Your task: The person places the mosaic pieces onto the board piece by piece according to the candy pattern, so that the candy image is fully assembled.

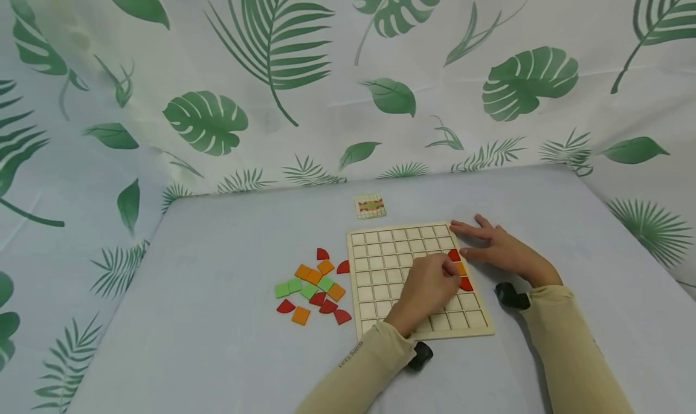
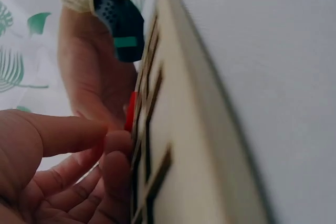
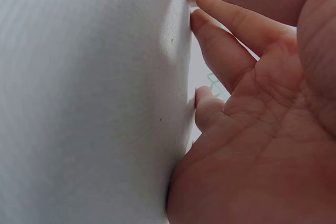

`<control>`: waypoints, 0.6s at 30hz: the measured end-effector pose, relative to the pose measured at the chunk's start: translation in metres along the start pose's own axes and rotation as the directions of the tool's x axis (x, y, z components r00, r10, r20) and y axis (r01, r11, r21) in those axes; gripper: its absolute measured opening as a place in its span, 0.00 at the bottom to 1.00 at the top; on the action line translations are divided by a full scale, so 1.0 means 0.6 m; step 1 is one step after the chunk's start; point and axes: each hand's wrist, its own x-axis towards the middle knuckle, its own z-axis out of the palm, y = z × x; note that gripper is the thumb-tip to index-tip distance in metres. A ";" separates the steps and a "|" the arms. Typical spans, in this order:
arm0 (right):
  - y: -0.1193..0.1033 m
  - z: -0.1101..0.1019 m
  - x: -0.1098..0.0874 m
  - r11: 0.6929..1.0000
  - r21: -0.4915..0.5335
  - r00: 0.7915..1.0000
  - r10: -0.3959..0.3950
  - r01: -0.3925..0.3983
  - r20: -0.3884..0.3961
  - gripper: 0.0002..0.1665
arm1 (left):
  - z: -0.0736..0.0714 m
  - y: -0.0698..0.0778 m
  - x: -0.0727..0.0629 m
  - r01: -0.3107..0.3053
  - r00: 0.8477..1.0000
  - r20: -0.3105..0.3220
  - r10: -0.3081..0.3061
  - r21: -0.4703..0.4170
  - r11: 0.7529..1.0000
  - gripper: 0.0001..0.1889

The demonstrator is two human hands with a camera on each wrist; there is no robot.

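A wooden grid board (image 1: 375, 294) lies on the table. My left hand (image 1: 428, 287) reaches over its right half, fingers curled, thumb and index tips together close to the grid. In the left wrist view those fingertips (image 2: 113, 129) come right beside a red piece (image 2: 130, 109); I cannot tell whether they pinch anything. Along the board's right column sit a red quarter-circle (image 1: 454, 255), an orange square (image 1: 461, 269) and another red quarter-circle (image 1: 466, 284). My right hand (image 1: 502, 254) lies with fingers spread, fingertips at the board's right edge.
Left of the board lie loose tiles: several orange squares (image 1: 301, 315), green squares (image 1: 281, 290) and red quarter-circles (image 1: 286, 306). A small pattern card (image 1: 370, 206) lies behind the board. Leaf-printed cloth (image 1: 326, 124) hangs behind the table.
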 end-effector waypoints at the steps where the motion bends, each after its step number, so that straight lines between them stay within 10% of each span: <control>1: -0.001 0.000 0.000 1.000 -0.003 1.000 0.001 -0.001 -0.001 0.39 | -0.003 0.001 0.000 0.013 1.000 0.007 -0.012 -0.026 1.000 0.06; 18: -0.004 -0.002 0.002 0.999 -0.022 0.999 0.045 -0.044 0.015 0.42 | -0.083 0.012 -0.017 0.046 0.994 0.108 -0.007 -0.359 0.932 0.08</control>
